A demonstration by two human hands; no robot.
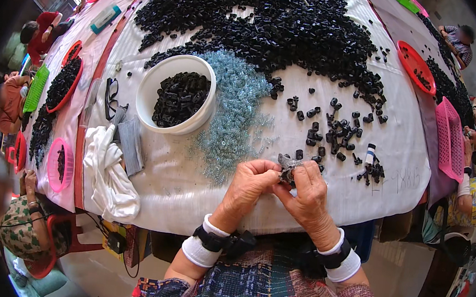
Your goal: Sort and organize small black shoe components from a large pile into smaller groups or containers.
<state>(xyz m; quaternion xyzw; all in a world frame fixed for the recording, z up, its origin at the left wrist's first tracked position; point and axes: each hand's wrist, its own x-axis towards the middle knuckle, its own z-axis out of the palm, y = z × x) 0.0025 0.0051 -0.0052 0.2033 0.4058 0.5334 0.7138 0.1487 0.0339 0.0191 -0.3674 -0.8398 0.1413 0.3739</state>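
Note:
Close together at the table's near edge, my left hand (247,185) and my right hand (306,196) pinch a small grey, shiny piece (289,162) between their fingertips. Dark bits show under it, but the fingers hide most of them and its kind is unclear. Just beyond lie loose small black plastic parts (337,132). To the left of them spreads a heap of small pale blue coil springs (225,101). A white bucket (142,102) holds more black parts (181,100) and stands against the springs' left side.
A large black heap (262,19) covers the table's far side. A white cloth (106,176), a folded grey cloth (130,146) and eyeglasses (110,99) lie at left. A small white tube (370,154) stands at right. Other people sit along both sides, near red, pink and green trays.

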